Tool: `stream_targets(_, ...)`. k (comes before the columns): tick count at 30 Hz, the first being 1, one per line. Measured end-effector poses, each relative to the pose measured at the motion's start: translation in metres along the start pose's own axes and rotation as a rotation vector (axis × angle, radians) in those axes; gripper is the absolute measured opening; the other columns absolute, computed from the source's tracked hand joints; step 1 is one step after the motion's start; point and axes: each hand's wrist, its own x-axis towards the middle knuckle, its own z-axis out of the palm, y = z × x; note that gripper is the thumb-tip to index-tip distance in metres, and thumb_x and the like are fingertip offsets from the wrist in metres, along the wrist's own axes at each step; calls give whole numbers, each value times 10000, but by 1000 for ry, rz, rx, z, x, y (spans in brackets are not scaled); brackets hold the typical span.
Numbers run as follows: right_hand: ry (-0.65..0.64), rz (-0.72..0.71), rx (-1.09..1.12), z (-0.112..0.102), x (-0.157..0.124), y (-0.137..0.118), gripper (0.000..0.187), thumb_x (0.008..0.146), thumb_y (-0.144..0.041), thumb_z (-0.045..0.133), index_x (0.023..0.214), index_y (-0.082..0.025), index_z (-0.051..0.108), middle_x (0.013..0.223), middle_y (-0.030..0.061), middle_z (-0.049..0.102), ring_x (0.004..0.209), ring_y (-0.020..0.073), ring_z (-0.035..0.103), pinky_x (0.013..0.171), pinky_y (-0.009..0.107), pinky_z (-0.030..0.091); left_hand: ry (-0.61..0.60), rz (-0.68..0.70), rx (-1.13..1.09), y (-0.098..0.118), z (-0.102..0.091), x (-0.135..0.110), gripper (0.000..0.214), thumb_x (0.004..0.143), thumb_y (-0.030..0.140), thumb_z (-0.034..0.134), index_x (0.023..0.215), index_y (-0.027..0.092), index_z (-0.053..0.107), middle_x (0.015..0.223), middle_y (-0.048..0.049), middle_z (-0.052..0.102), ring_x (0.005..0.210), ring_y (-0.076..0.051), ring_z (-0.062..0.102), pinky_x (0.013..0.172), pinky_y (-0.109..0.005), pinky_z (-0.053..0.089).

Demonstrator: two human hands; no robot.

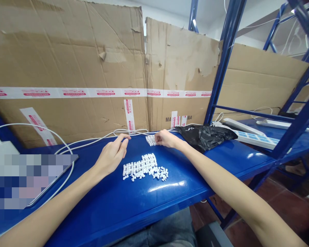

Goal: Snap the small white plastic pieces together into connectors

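A pile of small white plastic pieces (145, 167) lies on the blue metal shelf (123, 202) in front of me, some joined in rows, some loose. A smaller cluster of white pieces (150, 140) sits farther back. My right hand (165, 139) rests at that cluster, fingers curled and pinching at it. My left hand (113, 155) hovers just left of the main pile with its fingers loosely bent and held together; nothing shows in them.
A crumpled black plastic bag (204, 136) lies to the right of my right hand. White cables (92, 140) run along the back edge. A tablet (28, 180) lies at the left, power strips (249, 134) at the right. Cardboard sheets (74, 65) wall the back; blue rack posts (222, 65) stand right.
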Motion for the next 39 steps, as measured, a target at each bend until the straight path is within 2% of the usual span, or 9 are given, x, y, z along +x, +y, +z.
stream_targets(19, -10, 16, -11, -3, 0, -6, 103, 796, -15, 690, 782, -117, 692, 719, 33, 697, 630, 114, 575, 611, 215, 375, -4, 5, -14, 2, 0, 0, 354, 1063, 421, 282, 1226, 230, 532, 566, 66, 557, 560, -183, 566, 651, -296, 412)
stream_targets(26, 140, -79, 38, -10, -6, -18, 105, 918, -151, 635, 891, -125, 733, 787, 54, 725, 660, 127, 594, 648, 239, 408, -23, -1, 13, 1, 1, 0, 273, 1034, 397, 353, 1163, 235, 531, 562, 71, 554, 515, -170, 527, 598, -283, 388)
stream_targets(33, -78, -400, 253, 8, -7, -37, 211, 980, -152, 575, 1044, -141, 776, 1017, 89, 742, 913, 155, 668, 876, 277, 496, -49, -15, 39, 0, 1, 1, 224, 970, 286, 383, 1126, 236, 536, 541, 78, 519, 485, -162, 492, 549, -260, 352)
stream_targets(39, -137, -436, 269, 5, -11, -46, 394, 1049, -373, 493, 988, -150, 811, 1002, 103, 712, 861, 154, 652, 854, 297, 495, -52, -12, 31, -1, 2, 2, 226, 959, 271, 378, 1118, 226, 533, 537, 75, 524, 486, -166, 514, 555, -262, 367)
